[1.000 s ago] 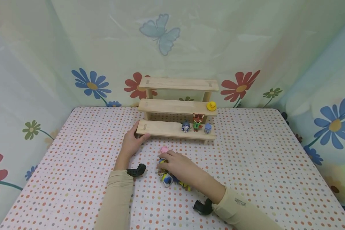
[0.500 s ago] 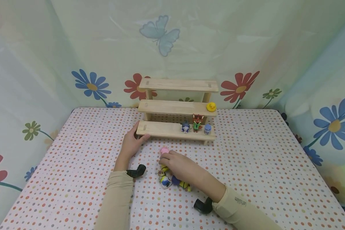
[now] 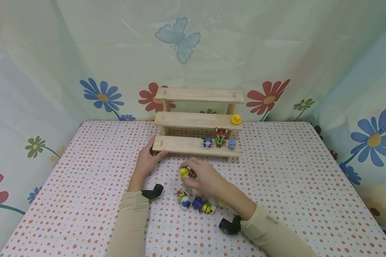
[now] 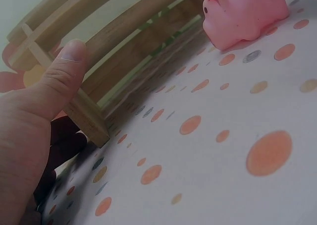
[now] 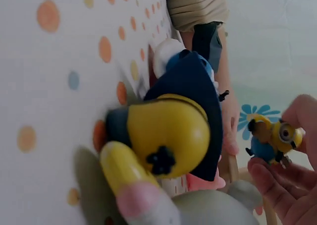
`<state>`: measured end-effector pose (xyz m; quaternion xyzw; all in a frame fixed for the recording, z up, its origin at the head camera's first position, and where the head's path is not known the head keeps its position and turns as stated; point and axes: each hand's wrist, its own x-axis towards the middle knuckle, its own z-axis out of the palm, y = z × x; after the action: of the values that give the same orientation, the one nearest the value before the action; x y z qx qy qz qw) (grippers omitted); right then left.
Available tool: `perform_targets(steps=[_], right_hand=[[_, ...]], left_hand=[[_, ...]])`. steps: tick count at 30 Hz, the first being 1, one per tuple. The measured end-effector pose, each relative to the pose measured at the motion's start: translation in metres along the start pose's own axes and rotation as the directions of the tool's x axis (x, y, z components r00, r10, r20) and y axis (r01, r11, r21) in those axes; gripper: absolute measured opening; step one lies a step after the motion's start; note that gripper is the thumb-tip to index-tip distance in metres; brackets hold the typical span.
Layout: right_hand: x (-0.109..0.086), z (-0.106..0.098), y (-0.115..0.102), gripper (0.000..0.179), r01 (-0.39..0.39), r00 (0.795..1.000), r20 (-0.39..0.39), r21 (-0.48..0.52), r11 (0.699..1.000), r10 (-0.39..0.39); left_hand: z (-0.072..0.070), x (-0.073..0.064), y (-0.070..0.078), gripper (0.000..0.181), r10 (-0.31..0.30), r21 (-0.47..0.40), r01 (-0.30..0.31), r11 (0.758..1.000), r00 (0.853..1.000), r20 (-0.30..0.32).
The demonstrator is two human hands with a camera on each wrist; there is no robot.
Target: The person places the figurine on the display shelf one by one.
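In the head view, the right hand (image 3: 206, 178), just below centre frame, pinches a small goggled yellow figure (image 5: 275, 141) between thumb and fingers; much of it is hidden there, but the right wrist view shows its yellow head and blue lower body at the right edge, where the hand itself is cut off. Left of centre in the head view, the left hand (image 3: 147, 160) grips the left end of the lowest board of a 3-tier wooden rack (image 3: 193, 119), its fingers partly lost in shadow behind the wood in the left wrist view. A pink pig (image 4: 247, 17) is cut off by the top edge of that view. In the right wrist view, a caped yellow figure (image 5: 171, 133) fills the middle and partly covers a white-and-blue figure (image 5: 168, 59); a grey object (image 5: 213, 205) runs off the bottom edge, too incomplete to identify. Dark lettering on the right sleeve (image 3: 270, 232), lower right of the head view, seems to begin "Lets", the rest too small to read surely. On the rack, 3 small figures (image 3: 221, 139) stand at the right of the lowest board and 1 yellow duck (image 3: 236, 119) on the middle board, any markings illegible.
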<state>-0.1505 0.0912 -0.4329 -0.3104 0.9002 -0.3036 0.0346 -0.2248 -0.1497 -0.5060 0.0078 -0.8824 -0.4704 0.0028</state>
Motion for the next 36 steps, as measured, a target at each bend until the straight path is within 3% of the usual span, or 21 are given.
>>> perform_targets(steps=[7, 13, 19, 26, 30, 36], right_hand=[[0.007, -0.006, 0.008, 0.029, -0.067, 0.99, -0.098, 0.279, 0.958, 0.098], [0.012, -0.012, 0.012, 0.038, -0.111, 0.977, -0.133, 0.349, 0.931, 0.167], [0.031, -0.011, 0.004, 0.045, -0.09, 0.975, -0.163, 0.327, 0.941, 0.15], [0.082, -0.01, -0.007, 0.047, -0.104, 0.953, -0.257, 0.224, 0.969, 0.162], [0.104, -0.004, -0.008, 0.045, -0.153, 0.941, -0.265, 0.219, 0.964, 0.21], [0.121, 0.01, -0.008, 0.044, -0.229, 0.929, -0.232, 0.251, 0.941, 0.288]], left_hand=[[-0.004, 0.0, 0.002, 0.101, 0.009, 0.009, -0.009, 1.0, 1.0, 0.0], [-0.005, 0.001, 0.002, 0.103, 0.01, 0.013, -0.01, 1.0, 1.0, -0.004], [-0.005, 0.0, 0.003, 0.103, -0.001, 0.002, 0.001, 1.0, 1.0, 0.003], [-0.007, 0.001, 0.002, 0.1, 0.025, -0.018, -0.025, 1.0, 1.0, 0.001], [-0.005, 0.0, 0.002, 0.097, 0.041, -0.035, -0.041, 0.999, 0.999, 0.008], [-0.002, 0.001, 0.002, 0.101, 0.041, -0.037, -0.04, 0.999, 0.999, 0.02]])
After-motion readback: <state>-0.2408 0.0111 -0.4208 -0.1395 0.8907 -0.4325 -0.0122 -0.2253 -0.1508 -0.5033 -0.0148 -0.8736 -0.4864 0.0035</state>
